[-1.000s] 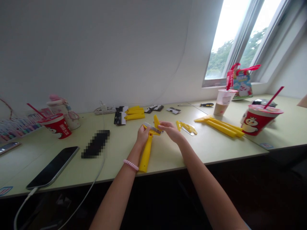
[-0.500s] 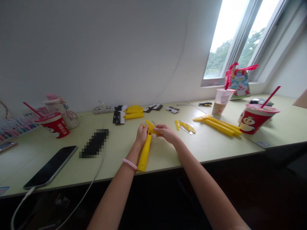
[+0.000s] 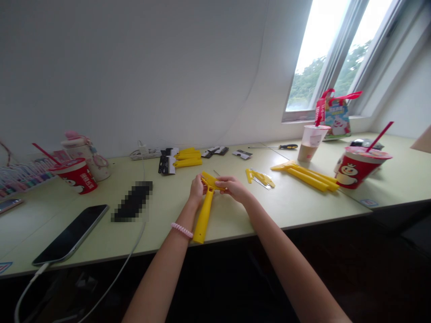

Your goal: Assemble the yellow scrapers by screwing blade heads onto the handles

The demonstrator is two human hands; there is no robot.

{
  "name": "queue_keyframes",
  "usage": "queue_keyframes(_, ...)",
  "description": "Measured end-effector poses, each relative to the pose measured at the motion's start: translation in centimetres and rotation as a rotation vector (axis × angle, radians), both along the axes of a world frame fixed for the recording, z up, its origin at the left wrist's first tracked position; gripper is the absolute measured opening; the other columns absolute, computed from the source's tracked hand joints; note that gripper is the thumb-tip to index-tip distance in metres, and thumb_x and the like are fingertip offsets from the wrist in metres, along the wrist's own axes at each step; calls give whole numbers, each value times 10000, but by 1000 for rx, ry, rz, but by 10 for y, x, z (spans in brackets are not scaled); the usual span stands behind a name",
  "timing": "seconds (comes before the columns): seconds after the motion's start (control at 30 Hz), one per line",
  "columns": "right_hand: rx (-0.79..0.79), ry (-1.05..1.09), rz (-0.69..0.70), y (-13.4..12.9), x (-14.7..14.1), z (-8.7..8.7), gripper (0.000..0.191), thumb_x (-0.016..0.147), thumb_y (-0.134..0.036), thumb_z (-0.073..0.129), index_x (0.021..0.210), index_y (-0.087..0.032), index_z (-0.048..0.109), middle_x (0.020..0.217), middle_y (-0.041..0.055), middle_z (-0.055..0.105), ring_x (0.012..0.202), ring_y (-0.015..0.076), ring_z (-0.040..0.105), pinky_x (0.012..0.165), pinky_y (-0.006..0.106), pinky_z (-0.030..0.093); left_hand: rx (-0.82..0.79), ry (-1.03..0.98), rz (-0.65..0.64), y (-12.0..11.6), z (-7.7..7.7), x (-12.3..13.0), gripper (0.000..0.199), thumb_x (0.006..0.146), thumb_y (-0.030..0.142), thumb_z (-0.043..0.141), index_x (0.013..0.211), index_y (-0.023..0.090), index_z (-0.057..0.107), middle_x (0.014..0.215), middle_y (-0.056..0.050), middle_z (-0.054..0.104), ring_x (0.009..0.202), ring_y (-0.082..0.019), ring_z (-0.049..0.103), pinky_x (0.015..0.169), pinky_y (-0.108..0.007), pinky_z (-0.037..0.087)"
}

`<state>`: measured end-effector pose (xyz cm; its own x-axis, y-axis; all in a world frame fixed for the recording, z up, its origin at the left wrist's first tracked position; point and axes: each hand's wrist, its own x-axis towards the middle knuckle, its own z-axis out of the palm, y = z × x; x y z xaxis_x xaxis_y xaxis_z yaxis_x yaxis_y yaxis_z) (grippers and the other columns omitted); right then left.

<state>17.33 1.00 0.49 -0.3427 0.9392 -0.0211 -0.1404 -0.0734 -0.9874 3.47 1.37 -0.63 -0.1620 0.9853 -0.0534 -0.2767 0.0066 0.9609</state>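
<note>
A yellow plastic scraper (image 3: 204, 215) lies between my hands, its wide head away from me and its long handle pointing back toward the table's front edge. My left hand (image 3: 196, 189) grips the left end of the head, and a pink coil band circles that wrist. The right end of the head is pinched in my right hand (image 3: 233, 186), thumb on top. A thin pointed bit shows just beyond the right fingers; I cannot tell what it is. To the right, small yellow pieces (image 3: 260, 177) lie on clear wrapping.
More yellow scrapers (image 3: 305, 176) lie at right beside a red cup (image 3: 358, 168). Packaged yellow handles (image 3: 187, 158), black-and-white cards (image 3: 242, 154) and a screwdriver (image 3: 288, 146) lie along the back. At left are a phone (image 3: 72, 233) on a cable and another red cup (image 3: 76, 176).
The scraper has shifted slightly toward me and its head now shows flatter and more fully. My left fingers have moved a little at the head's left end.
</note>
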Motion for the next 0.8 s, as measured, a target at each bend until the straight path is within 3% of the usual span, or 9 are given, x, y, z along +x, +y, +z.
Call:
queue_keyframes(0.27,-18,14,85,2,1,-3,406,663,-136,621,1058,-224,646,919,38,652,674,84,567,501,151,406,-11,-99,-86,-1,-2,-1,231,763,347,402,716,153,518,576,-14,575,480,-117,553,486,-245,480)
queue_keyframes(0.57,-64,3,22,-2,-2,2,435,642,-82,597,1049,-223,654,900,33,650,636,77,565,482,154,415,-88,-153,-129,-2,-2,-2,385,824,458,361,705,144,549,576,-35,594,460,-128,559,474,-256,481)
queue_keyframes(0.8,-107,75,11,1,1,-1,461,628,-65,589,1053,-232,649,936,39,641,649,78,563,471,152,422,-18,-107,-179,-5,0,-1,351,779,488,468,740,149,549,616,-31,597,505,-128,575,495,-249,481)
